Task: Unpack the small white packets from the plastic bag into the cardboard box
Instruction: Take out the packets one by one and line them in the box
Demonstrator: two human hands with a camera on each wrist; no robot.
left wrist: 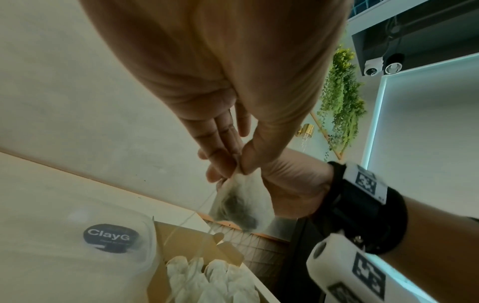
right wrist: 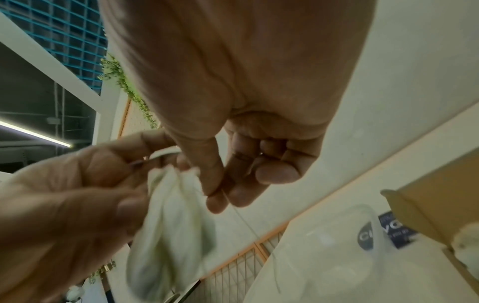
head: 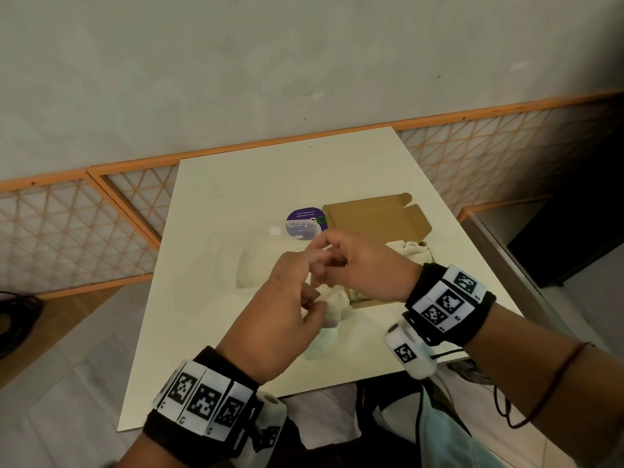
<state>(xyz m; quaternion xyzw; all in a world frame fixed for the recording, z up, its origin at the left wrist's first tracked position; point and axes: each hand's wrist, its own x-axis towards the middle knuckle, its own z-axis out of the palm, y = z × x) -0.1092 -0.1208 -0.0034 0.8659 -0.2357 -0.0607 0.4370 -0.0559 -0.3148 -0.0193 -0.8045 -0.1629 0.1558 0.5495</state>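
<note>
From the head view, both hands meet above the table (head: 209,332), the cardboard box (head: 374,217) already holding several packets. The left wrist view shows the left hand (left wrist: 233,127) pinching a packet (left wrist: 241,205) by its top. The right wrist view shows the right hand (right wrist: 233,160) pinching a thin string; the plastic bag (right wrist: 337,256) lies flattened, seemingly near empty.

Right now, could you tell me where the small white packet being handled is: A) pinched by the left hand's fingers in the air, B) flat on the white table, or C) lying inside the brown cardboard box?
A: the left hand pinches the small white packet by its top, above the brown cardboard box.
</note>
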